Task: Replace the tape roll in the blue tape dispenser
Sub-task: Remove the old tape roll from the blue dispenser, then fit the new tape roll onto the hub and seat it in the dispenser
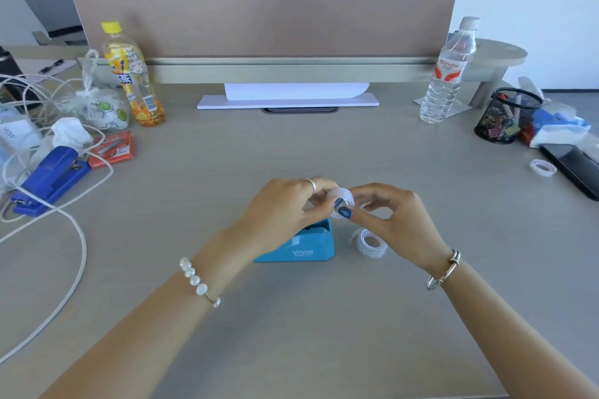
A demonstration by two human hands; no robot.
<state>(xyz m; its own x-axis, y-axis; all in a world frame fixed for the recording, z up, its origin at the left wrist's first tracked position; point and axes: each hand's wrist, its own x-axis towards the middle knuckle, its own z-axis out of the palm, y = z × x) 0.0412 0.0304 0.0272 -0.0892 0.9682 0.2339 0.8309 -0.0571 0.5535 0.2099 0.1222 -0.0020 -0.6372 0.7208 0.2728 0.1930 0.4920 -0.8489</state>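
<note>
Head view: the blue tape dispenser (299, 244) stands on the desk (291, 317) and serves as the fixed mark here. Just above and beyond it, two hands meet around one clear tape roll (343, 201). The left hand (285, 210) pinches the roll from the left, fingers curled in around it. The right hand (393, 220) grips it from the right, thumb pressed on the roll's near face. Both hands are narrowed on that one roll, which is held clear of the dispenser.

A second tape roll (371, 244) lies flat on the desk just right of the dispenser, partly under the right hand. A third white ring (543, 168) lies well to the right of the dispenser and farther back; whether it is tape or a bare core cannot be told.

Two bottles stand far beyond the dispenser: one orange drink bottle (134, 74) to the left, one water bottle (449, 74) to the right. One blue stapler (48, 178) and one red staple box (111, 149) lie well to the left. One black mesh cup (507, 115) sits far right.
</note>
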